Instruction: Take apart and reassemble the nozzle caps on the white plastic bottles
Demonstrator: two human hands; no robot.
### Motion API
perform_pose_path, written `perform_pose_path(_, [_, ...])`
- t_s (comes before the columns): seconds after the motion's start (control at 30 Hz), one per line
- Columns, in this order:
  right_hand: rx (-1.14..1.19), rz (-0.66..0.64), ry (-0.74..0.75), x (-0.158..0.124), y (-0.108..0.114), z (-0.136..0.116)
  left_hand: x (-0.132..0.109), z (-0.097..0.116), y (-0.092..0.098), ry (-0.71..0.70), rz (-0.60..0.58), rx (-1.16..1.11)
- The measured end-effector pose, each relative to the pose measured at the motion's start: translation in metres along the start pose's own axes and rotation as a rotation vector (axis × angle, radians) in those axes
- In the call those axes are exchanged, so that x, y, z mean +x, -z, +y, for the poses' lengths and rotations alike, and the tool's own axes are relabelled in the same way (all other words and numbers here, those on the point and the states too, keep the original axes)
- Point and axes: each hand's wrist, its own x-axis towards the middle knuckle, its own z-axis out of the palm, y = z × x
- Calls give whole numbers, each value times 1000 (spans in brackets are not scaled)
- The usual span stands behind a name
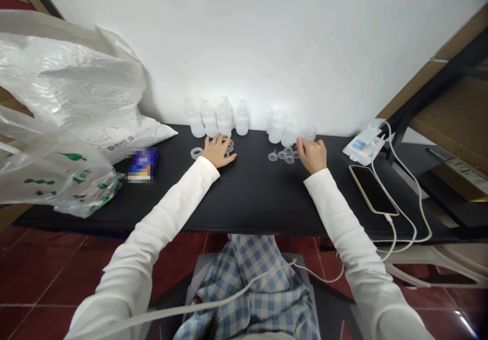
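My left hand lies palm down with fingers spread over several translucent rings, which it partly covers. One ring shows just to its left. Behind this hand stand several frosted baby bottles with clear domed caps, the rightmost bottle a little apart. My right hand is closed with curled fingers; whatever it holds, if anything, is hidden. Left of it are several clear silicone nipples, one lone nipple slightly apart. Behind them sits a cluster of frosted white containers, with a clear cap at the right.
On the black table, a phone with a white cable lies at the right, near a white box-like item. Large plastic bags and a blue packet occupy the left. A white wall stands behind.
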Motion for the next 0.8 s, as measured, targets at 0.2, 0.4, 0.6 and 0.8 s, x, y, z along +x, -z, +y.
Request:
perform_pose_path(0.2, [33,141,4,-1,0,-1,25,39,-12,87,197,-354])
perform_pose_path(0.4, [88,152,-20,-3,-1,0,88,81,-45,418,363,-657])
perform_pose_path(0.6, [105,200,16,-4,-3,-3,119,70,-52,578,452,-662])
perform_pose_path(0.8, [162,216,53,-6,-3,-10,95,72,-57,534,349,-498])
